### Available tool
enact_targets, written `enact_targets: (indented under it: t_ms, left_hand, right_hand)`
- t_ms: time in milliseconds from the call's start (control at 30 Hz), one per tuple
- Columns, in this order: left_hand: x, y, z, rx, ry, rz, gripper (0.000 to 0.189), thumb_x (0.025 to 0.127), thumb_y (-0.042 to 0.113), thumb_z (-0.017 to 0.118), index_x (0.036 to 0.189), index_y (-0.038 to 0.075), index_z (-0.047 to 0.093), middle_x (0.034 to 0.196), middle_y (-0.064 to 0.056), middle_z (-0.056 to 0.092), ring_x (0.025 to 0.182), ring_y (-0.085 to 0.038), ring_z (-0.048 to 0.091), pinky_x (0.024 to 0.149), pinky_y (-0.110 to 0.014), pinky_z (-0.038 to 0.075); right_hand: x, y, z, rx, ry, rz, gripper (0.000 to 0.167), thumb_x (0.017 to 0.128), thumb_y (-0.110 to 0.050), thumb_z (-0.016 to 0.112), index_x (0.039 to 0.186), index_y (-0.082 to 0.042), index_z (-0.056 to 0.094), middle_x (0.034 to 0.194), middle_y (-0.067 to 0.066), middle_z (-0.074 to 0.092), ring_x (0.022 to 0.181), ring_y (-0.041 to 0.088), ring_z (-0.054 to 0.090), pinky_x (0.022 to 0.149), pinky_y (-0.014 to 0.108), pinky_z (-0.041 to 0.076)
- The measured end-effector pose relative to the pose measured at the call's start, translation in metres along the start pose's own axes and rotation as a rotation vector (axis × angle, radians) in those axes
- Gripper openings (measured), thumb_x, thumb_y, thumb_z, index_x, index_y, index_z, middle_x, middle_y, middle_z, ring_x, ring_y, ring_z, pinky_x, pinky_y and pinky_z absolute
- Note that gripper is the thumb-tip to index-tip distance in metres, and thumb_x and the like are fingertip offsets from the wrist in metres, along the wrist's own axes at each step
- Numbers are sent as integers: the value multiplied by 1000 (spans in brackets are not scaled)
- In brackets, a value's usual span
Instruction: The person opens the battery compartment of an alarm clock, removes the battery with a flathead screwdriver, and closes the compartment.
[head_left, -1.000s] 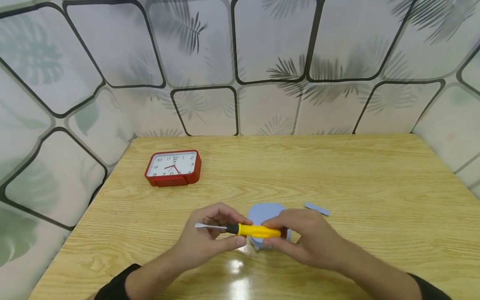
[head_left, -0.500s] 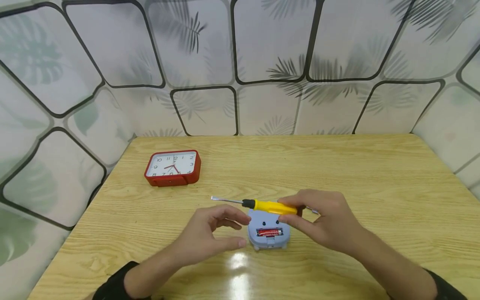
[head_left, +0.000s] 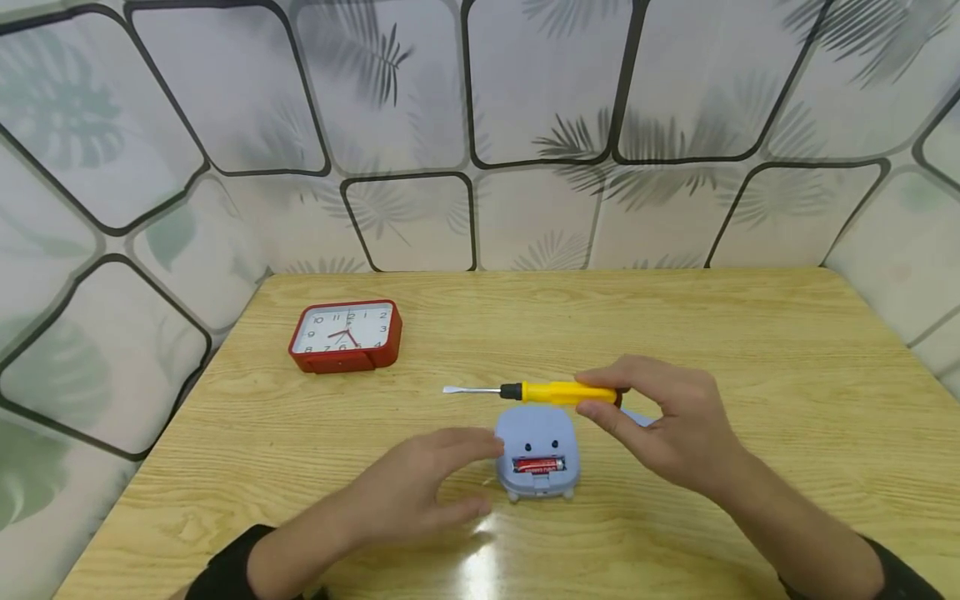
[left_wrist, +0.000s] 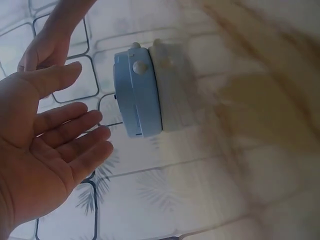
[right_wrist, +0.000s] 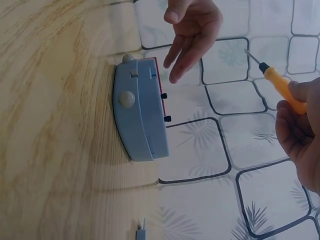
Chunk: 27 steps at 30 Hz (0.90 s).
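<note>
My right hand (head_left: 671, 421) pinches the yellow handle end of a flat-blade screwdriver (head_left: 567, 392), its metal shaft pointing left above the table. Below it a small light-blue clock (head_left: 513, 423) lies on its front, back side up, with two black knobs and little round feet. Its battery compartment is uncovered and a red battery (head_left: 537, 466) sits inside. My left hand (head_left: 408, 487) hovers at the clock's left side, fingers extended and nothing in them; the left wrist view shows its open palm (left_wrist: 37, 165) apart from the clock.
A light-blue battery cover (head_left: 636, 418) lies right of the clock, partly hidden by the right hand. A red alarm clock (head_left: 347, 360) rests at the back left of the wooden table (head_left: 750, 333). Patterned fabric (head_left: 540, 217) rises behind the table.
The right hand has carried the screwdriver up and to the right, out of the left hand's reach, exposing the clock's battery compartment. The left hand's fingers have straightened beside the clock.
</note>
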<state>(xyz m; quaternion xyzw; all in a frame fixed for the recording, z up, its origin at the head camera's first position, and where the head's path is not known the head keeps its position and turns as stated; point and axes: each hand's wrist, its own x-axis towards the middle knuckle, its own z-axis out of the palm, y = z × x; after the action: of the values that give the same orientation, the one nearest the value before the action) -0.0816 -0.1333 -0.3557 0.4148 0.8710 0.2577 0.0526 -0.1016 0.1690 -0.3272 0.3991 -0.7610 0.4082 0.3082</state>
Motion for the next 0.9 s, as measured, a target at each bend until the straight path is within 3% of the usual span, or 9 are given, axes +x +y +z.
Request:
enact_targets:
  t_ms: [133,333,467,633,900]
  left_hand:
    - [0,3,-2,93,-112,-15,55,101,29,74,150,7,60,159,-7,57,146,-24,56,118,-44,50]
    - [-1,3,0,168,-197,21,61,103,32,70,157,9,52,167,-4,47,155,-23,46,122,-43,45]
    - [-2,3,1,210,-231,50,64,103,32,70,159,10,49,169,-3,43,157,-23,43,124,-42,43]
    - [-1,3,1,251,-259,82,65,104,33,68,160,9,47,171,-4,39,158,-23,41,126,-40,41]
    - [0,4,-1,246,-305,69,66,105,34,67,162,9,44,173,-4,35,160,-22,37,128,-40,38]
  right_hand:
    - [1,3,-4,-26,37,-18,46,103,-44,67,103,0,81,85,7,79,75,-1,62,71,9,54]
    - [4,9,-9,-49,81,-55,47,102,-43,69,102,2,82,86,11,80,77,1,71,80,8,56]
    - [6,11,-13,-56,115,-54,48,101,-42,71,101,5,81,85,13,80,83,-2,73,85,7,56]
    - [8,13,-17,-30,178,-33,50,100,-41,73,100,9,80,93,5,83,90,-8,71,86,6,55]
    - [12,17,-22,147,245,-27,46,96,-30,80,100,16,77,106,-7,81,92,-3,73,85,9,58]
